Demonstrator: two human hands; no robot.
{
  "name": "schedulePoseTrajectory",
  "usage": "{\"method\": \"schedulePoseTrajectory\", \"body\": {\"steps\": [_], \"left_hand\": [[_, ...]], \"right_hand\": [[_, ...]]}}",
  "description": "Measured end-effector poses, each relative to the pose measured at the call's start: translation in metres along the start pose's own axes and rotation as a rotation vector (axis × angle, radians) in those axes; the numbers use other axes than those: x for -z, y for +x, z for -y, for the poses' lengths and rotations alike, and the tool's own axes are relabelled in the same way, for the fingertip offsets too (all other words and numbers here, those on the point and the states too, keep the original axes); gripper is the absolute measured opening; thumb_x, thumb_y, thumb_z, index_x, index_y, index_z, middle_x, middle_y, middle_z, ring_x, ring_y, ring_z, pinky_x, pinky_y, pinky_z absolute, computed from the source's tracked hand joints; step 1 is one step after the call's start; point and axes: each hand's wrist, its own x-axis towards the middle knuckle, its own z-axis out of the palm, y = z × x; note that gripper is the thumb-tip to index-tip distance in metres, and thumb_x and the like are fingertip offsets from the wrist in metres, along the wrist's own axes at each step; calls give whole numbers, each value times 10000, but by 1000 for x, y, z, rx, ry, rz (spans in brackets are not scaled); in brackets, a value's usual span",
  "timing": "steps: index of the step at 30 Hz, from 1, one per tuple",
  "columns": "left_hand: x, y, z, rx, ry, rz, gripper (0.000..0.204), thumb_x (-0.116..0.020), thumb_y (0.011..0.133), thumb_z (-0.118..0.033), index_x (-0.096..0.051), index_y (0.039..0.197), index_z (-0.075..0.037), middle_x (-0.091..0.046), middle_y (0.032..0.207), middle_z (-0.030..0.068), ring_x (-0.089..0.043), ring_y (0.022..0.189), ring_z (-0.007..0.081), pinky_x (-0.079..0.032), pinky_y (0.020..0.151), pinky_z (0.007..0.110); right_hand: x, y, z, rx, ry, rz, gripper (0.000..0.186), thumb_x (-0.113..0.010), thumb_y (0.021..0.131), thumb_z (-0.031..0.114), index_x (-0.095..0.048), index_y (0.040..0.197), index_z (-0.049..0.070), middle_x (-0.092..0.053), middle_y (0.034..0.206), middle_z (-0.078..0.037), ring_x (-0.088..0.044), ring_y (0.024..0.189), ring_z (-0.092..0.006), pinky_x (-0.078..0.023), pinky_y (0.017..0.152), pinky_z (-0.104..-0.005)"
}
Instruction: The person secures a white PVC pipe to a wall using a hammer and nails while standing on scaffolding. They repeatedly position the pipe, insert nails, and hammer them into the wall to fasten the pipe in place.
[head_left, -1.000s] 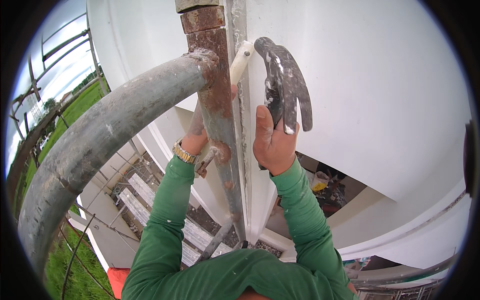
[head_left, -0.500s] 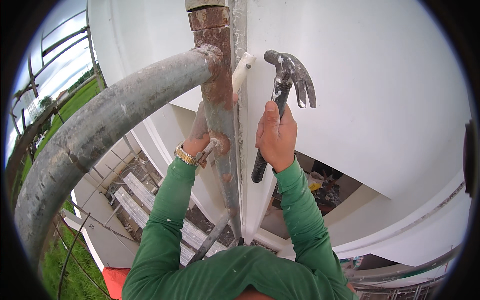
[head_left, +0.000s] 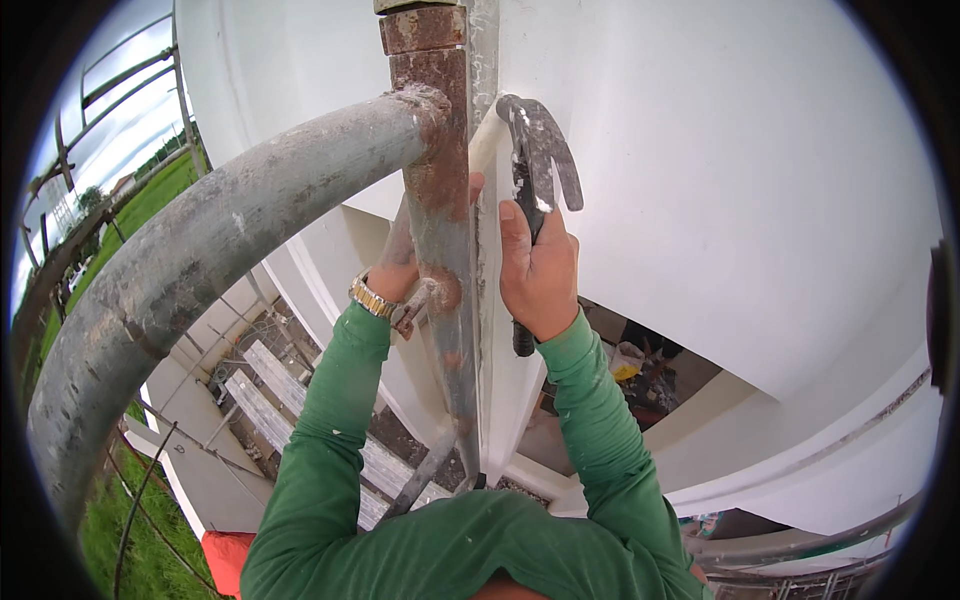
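Note:
My right hand (head_left: 540,275) is closed round the dark handle of a paint-spattered claw hammer (head_left: 550,150), held upright. The hammer head appears to touch the upper end of a pale rod (head_left: 485,140), which slants up from behind a rusty vertical scaffold post (head_left: 430,230). My left hand (head_left: 395,280), wearing a wristwatch, is mostly hidden behind that post; its fingertips show curled at the rod. The rod's lower end is hidden. Behind the post runs a rough vertical groove (head_left: 482,40) in the white wall, beside the rod.
A thick curved grey tube (head_left: 220,230) joins the post and sweeps across the left. Metal planks (head_left: 270,420) lie below. A green field (head_left: 130,520) and more scaffolding (head_left: 120,85) are at left. An opening (head_left: 645,375) with clutter shows below the right wall.
The hammer tilted away to the right half a second ago and has swung back left onto the rod's end. My right hand moved left with it; my left hand stays behind the post.

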Motion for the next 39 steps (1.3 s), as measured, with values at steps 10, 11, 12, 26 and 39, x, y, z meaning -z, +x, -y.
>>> {"method": "schedulePoseTrajectory", "body": {"steps": [10, 11, 12, 26, 39], "left_hand": [[20, 7, -4, -166, 290, 70, 442, -568, 977, -479, -593, 985, -38, -404, 736, -33, -388, 668, 84, -325, 578, 269], [19, 2, -1, -179, 282, 54, 512, -540, 996, -544, -578, 930, -37, -348, 659, -61, -336, 605, 61, -289, 514, 258], [19, 1, 3, -165, 279, 68, 505, -541, 994, -546, -573, 923, -47, -345, 655, -64, -329, 598, 57, -278, 507, 255], [6, 3, -4, 188, -103, 112, 409, -510, 1006, -473, -543, 1050, -69, -456, 795, -38, -421, 694, 52, -337, 589, 222], [42, 2, 34, 115, -18, 230, 608, -766, 840, -248, -550, 1380, -72, -584, 1338, 113, -555, 1211, 232, -417, 1039, 376]], "right_hand": [[-10, 0, 12, -61, 106, -75, 360, -569, 1013, 307, -557, 1013, -53, -626, 665, -177, -621, 561, -340, -457, 533, -394], [-11, -6, 9, -97, 195, -70, 371, -532, 1027, 340, -536, 997, -30, -586, 631, -122, -571, 524, -259, -435, 498, -351], [-9, -11, 6, -124, 275, -66, 385, -495, 1040, 374, -515, 980, -6, -546, 597, -67, -521, 487, -178, -413, 462, -308], [-3, -32, -20, 508, -347, -261, 353, -557, 1004, 279, -550, 1083, -65, -638, 878, -171, -633, 654, -282, -494, 581, -336], [1, 6, 23, -39, 100, -4, 384, -567, 1010, 340, -545, 942, -38, -575, 612, -163, -623, 561, -323, -471, 544, -381]]}}
